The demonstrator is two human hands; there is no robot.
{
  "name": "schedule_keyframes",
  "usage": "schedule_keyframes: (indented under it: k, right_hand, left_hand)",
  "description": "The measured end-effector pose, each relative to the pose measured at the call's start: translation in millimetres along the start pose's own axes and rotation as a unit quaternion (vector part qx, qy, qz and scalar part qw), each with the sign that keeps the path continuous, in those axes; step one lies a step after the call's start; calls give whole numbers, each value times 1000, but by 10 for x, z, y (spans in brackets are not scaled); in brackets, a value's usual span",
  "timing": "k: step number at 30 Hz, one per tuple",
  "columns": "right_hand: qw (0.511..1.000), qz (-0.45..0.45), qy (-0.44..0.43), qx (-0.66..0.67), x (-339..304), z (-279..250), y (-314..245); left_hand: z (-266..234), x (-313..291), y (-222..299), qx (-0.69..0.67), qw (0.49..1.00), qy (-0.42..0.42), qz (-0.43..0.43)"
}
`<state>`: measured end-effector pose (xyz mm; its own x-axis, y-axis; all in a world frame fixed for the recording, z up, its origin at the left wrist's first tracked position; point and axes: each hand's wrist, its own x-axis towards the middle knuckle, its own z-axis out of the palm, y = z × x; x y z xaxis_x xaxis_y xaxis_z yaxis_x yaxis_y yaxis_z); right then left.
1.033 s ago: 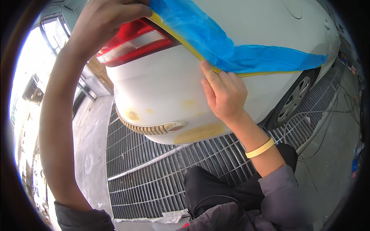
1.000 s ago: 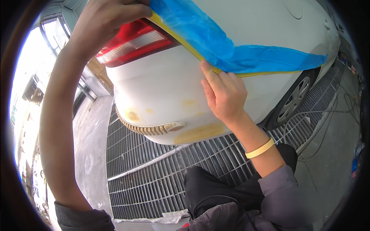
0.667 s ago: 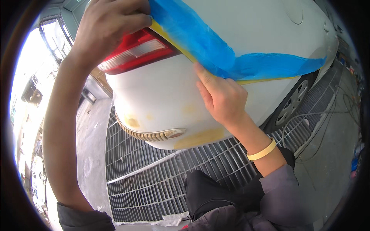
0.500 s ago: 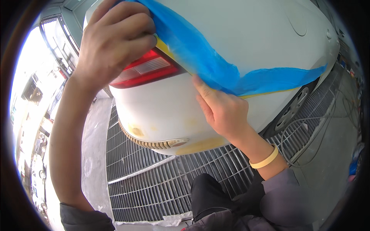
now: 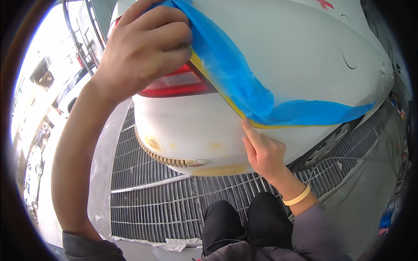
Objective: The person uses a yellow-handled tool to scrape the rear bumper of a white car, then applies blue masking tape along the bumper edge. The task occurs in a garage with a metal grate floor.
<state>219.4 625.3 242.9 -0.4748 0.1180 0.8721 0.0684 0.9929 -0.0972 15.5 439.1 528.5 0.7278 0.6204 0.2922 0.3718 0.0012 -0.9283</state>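
A strip of blue masking film with a yellow tape edge runs down beside the red tail light of a white car, then bends along the body toward the rear wheel. My left hand is closed on the upper end of the film, over the top of the tail light. At the bend, my right hand presses its outstretched index finger against the yellow tape; its other fingers are loosely curled, with nothing seen in them. Part of the tail light is hidden behind my left hand.
Yellowish patches mark the bumper near a ribbed strip. Metal floor grating lies below the car. A cable trails over the floor by the rear wheel. Other vehicles stand in the bright area at left.
My right index finger has moved along the tape down to the bend, and more of the yellow edge shows flat. My left hand keeps its grip. The view has shifted slightly.
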Motion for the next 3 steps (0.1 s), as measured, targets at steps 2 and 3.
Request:
schedule_keyframes:
  k: [2,3]
  right_hand:
    - [1000,-9,0,21,-49,16,45]
    - [999,-11,1,33,-61,38,67]
  left_hand:
    - [-39,2,4,-3,1000,-23,-4]
    - [-61,-2,15,-4,999,-35,-8]
